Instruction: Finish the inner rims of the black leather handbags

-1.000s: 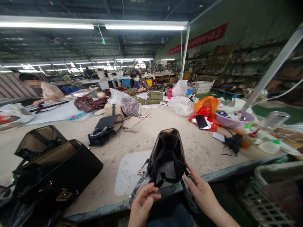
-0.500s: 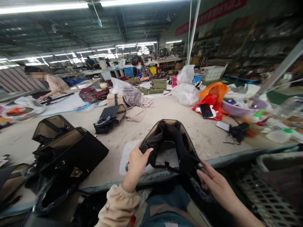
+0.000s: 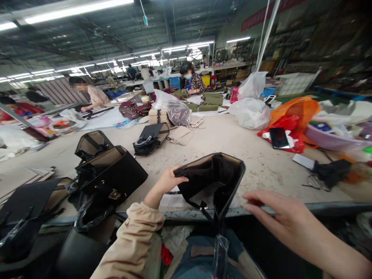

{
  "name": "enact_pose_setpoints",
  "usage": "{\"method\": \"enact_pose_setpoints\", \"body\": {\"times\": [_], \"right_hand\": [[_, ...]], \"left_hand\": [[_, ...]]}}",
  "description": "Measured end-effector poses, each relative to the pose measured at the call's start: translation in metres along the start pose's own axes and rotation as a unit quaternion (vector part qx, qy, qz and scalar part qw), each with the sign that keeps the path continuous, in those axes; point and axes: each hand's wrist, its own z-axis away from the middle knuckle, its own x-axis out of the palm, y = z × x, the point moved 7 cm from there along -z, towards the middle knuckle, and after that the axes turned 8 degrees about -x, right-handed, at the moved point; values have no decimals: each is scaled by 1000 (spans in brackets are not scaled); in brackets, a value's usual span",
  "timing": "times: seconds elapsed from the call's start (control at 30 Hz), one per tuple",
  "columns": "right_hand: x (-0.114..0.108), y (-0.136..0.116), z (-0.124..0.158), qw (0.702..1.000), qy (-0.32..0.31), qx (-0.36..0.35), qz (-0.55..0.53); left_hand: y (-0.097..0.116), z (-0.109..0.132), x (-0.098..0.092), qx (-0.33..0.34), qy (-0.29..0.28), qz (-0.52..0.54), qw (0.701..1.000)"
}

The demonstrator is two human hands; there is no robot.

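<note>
A black handbag (image 3: 229, 174) with a tan-edged mouth sits tilted at the front edge of the table, its dark lining showing. My left hand (image 3: 168, 180) is closed on its left rim, with the thumb over the edge. A plastic-wrapped strap (image 3: 221, 248) hangs from the bag over my lap. Just right of the bag, apart from it, my right hand (image 3: 279, 215) is open and holds nothing, its fingers stretched out toward the bag. Part of a white sheet (image 3: 174, 199) shows beneath the bag.
Black bags, one with a gold clasp (image 3: 114, 194), stand to the left. Another black bag (image 3: 151, 137) lies beside beige pieces (image 3: 180, 135). A phone (image 3: 279, 138), scissors (image 3: 315, 182) and a lilac basin (image 3: 334, 138) are on the right. Two co-workers sit across the table.
My right hand has let go of the bag's right side and moved away to the right. The bag has turned and its mouth has changed shape. The view has swung left.
</note>
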Motion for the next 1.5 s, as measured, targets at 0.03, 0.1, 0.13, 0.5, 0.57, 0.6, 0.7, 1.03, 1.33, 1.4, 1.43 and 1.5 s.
{"method": "enact_pose_setpoints", "body": {"times": [0.03,0.1,0.13,0.5,0.57,0.6,0.7,1.03,1.33,1.4,1.43,1.5], "right_hand": [[-1,-10,-19,998,-2,-54,26],[8,-26,-55,988,-27,-141,61],[15,-32,-70,982,-33,-170,76],[88,-20,-122,960,-158,-127,192],[86,-15,-124,961,-155,-109,202],[86,-13,-125,961,-153,-98,207],[85,-10,-127,960,-154,-67,223],[85,-5,-133,961,-145,-41,230],[86,0,-133,968,-138,-34,209],[85,1,-132,968,-135,-34,209],[85,1,-132,968,-135,-33,210],[85,0,-132,968,-136,-28,211]], "left_hand": [[2,-1,4,7,-9,6,1000],[6,-2,12,18,-21,10,1000],[7,-2,14,20,-19,6,1000],[19,17,4,97,78,-81,989],[16,17,6,91,82,-79,989],[15,17,8,88,83,-74,990],[12,14,9,71,96,-54,991],[8,13,9,53,123,-33,990],[13,15,10,47,146,-16,988],[14,16,11,42,149,-19,988],[14,16,11,41,153,-22,987],[14,16,11,41,163,-31,985]]}}
